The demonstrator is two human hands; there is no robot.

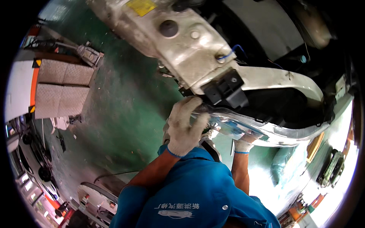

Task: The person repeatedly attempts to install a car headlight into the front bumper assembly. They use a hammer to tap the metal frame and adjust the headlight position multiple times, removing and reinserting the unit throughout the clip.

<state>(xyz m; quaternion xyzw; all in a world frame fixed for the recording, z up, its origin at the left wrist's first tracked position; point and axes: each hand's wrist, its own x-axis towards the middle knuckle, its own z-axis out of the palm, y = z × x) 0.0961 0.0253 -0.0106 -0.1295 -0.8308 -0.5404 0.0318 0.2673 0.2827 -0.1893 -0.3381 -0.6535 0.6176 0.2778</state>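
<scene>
Pale car body panel (201, 49) fills the top of your view; with the pale arched strip (283, 78), it frames a dark recess, and the clear, curved headlamp (279, 135) sits along the lower edge of that recess, in front of your torso. Its long shape probably explains your wide hold: one hand near each side, so neither end sags. Your right hand (243, 146) is under the lower edge, likely taking weight; its fingers are partly masked by the lens, so you cannot tell how tightly they close. Your left hand (185, 127) is at the left tip, thumb and fingers apart around it; firm pressure cannot be confirmed. Room: green floor (110, 114) lies open on your left as far as the beige textured panels (62, 89), leaving that elbow free. On your right, clear plastic sheeting (287, 163) lies below the headlamp, a possible snag underfoot. Tightest edge: the black bracket (228, 89) stands just above the headlamp's left end, beside your left fingers, so little slack there. Smallest item, the blue wire (238, 46), loops above the bracket, apart from both hands.
</scene>
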